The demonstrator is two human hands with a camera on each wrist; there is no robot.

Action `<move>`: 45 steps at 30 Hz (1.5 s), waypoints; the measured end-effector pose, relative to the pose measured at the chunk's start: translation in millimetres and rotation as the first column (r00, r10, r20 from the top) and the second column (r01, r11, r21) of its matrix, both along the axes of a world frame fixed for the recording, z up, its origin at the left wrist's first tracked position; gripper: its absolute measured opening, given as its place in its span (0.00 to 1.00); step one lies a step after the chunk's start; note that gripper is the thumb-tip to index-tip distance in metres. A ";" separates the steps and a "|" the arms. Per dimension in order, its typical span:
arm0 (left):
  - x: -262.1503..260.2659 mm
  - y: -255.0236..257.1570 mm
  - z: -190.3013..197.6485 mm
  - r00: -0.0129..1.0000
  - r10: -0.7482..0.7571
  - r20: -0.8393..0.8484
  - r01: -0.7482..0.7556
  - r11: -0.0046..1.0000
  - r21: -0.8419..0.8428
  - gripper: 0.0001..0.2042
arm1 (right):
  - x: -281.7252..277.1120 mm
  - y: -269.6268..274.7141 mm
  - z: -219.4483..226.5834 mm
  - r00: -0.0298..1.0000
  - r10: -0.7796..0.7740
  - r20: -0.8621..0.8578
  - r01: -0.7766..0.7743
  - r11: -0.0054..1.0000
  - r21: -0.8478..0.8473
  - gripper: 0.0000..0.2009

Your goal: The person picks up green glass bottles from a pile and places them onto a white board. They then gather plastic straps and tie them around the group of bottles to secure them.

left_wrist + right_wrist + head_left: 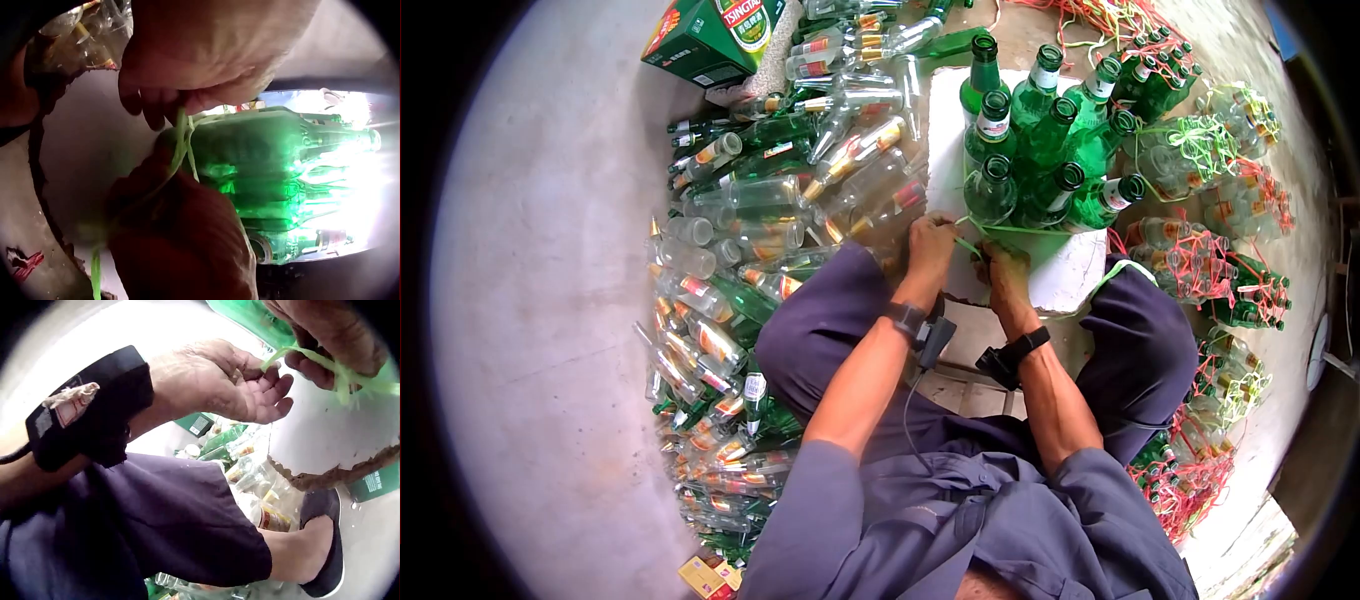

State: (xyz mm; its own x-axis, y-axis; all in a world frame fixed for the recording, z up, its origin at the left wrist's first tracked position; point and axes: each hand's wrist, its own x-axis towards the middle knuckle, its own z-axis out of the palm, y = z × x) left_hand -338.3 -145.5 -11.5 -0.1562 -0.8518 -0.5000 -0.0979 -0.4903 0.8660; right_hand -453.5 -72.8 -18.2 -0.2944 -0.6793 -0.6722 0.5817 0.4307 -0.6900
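Several green glass bottles (pixel 1045 135) stand upright in a tight group on a white board (pixel 1060 275). A light green plastic string (pixel 1025 231) runs round the near side of the group, low on the bottles. My left hand (pixel 930 250) pinches the string between thumb and forefinger, its other fingers loosely bent, as the right wrist view shows. Close beside it, my right hand (pixel 1005 272) grips the string with curled fingers; the string (pixel 342 384) bunches there and trails off. In the left wrist view both hands are at the bottle bases, with crossed strands (pixel 181 144) between them.
Loose clear and green bottles (pixel 750 205) lie heaped along the left. On the right stand bundles of bottles tied with red and green string (pixel 1190 155). A green beer carton (pixel 715 40) is at the back left. The person's knees (pixel 1145 335) flank the board.
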 end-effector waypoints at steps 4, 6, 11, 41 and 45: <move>-6.1 -0.9 18.2 0.948 0.234 -0.214 -0.201 0.965 0.166 0.08 | 2.8 1.1 -15.3 0.990 -0.068 -0.126 0.055 0.993 -0.105 0.09; 3.4 -4.0 8.2 0.963 0.177 -0.201 -0.135 0.969 0.205 0.07 | 0.9 -0.9 -12.7 0.989 -0.106 -0.107 0.095 0.990 -0.105 0.09; 9.0 3.7 4.0 0.975 0.032 -0.219 0.008 0.984 0.180 0.04 | -0.9 -5.9 -4.3 0.969 -0.245 0.023 0.246 0.969 -0.036 0.09; 3.5 -1.4 26.2 0.999 -0.031 -0.021 0.034 0.985 0.171 0.11 | 12.0 10.1 -8.7 0.985 0.025 0.173 -0.017 0.999 -0.047 0.06; 5.5 -2.4 29.2 0.977 -0.008 -0.215 0.083 0.936 0.342 0.11 | 9.1 9.4 -1.4 0.969 0.118 0.219 -0.110 0.993 -0.051 0.11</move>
State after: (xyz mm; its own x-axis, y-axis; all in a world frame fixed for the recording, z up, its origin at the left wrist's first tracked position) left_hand -332.8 -147.9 17.8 -0.3224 -0.6205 -0.7149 0.0353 -0.7626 0.6459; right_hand -444.4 -63.4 -19.5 -0.0605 -0.7264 -0.6846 0.6704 0.4786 -0.5671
